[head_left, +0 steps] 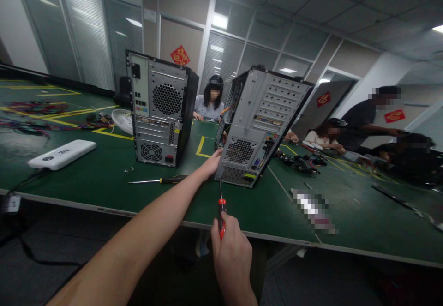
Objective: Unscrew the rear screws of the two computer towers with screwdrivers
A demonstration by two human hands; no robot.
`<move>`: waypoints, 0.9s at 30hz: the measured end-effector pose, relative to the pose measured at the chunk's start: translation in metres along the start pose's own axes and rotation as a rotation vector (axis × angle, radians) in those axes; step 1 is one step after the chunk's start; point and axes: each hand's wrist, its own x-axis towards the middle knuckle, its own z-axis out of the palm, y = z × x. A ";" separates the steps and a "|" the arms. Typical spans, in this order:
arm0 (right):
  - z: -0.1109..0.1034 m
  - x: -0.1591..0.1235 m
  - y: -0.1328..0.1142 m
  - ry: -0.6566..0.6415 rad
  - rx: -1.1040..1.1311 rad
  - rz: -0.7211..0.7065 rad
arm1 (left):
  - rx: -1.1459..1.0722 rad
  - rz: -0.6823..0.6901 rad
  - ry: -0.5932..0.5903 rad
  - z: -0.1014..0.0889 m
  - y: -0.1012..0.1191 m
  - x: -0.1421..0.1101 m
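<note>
Two computer towers stand on a green table (104, 177), backs toward me. The right tower (259, 126) is silver, tilted, with its side off. My left hand (212, 163) reaches out and presses on its lower left rear corner; the fingers lie against the case. My right hand (230, 250) is closed round the red-and-black handle of a screwdriver (221, 209), whose thin shaft points up toward the bottom rear edge of that tower. The left tower (159, 107) is black and upright.
A second screwdriver (159, 181) and small screws (129, 170) lie before the black tower. A white flat device (62, 154) lies at left, cables (301, 162) at right. Several people sit or stand beyond the table. The table's near edge (277, 239) runs below my hands.
</note>
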 end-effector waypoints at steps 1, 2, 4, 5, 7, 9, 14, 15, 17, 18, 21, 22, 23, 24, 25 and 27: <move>0.000 0.000 0.000 0.000 0.000 0.002 | 0.004 -0.005 0.000 0.000 0.001 -0.001; 0.000 0.000 0.000 0.002 0.002 0.006 | 0.006 -0.011 0.004 0.001 0.002 -0.001; 0.000 0.000 0.001 0.011 0.010 0.016 | 0.004 -0.019 0.011 0.001 0.003 -0.001; 0.001 0.000 0.001 0.015 0.015 0.020 | 0.001 -0.020 0.011 0.001 0.003 -0.001; 0.001 0.001 0.000 0.023 0.024 0.027 | -0.003 -0.020 0.008 0.000 0.003 -0.001; 0.000 0.001 -0.001 0.026 0.035 0.029 | -0.001 -0.017 0.000 0.000 0.002 -0.001; 0.000 0.002 -0.002 0.045 0.056 0.039 | 0.025 -0.017 0.006 0.000 0.001 -0.001; 0.000 0.002 -0.002 0.046 0.055 0.044 | 0.035 -0.023 0.010 -0.001 0.000 -0.001; -0.001 0.002 -0.003 0.046 0.051 0.051 | 0.056 -0.036 0.014 -0.002 0.000 0.000; -0.001 0.002 -0.003 0.046 0.051 0.054 | 0.064 -0.042 0.015 -0.003 0.000 0.000; -0.002 0.002 -0.004 0.047 0.058 0.062 | 0.062 -0.048 0.012 -0.004 -0.002 0.001; -0.001 0.002 -0.004 0.045 0.062 0.066 | 0.058 -0.047 0.010 -0.004 -0.003 0.002; -0.001 0.002 -0.004 0.042 0.068 0.072 | 0.053 -0.044 0.009 -0.003 -0.003 0.002; -0.001 0.002 -0.004 0.043 0.072 0.077 | 0.048 -0.037 0.010 -0.003 -0.003 0.002; 0.000 0.003 -0.004 0.044 0.075 0.082 | 0.044 -0.028 0.010 -0.002 -0.003 0.003; 0.000 0.003 -0.005 0.055 0.077 0.094 | 0.038 -0.004 0.010 -0.001 -0.003 0.003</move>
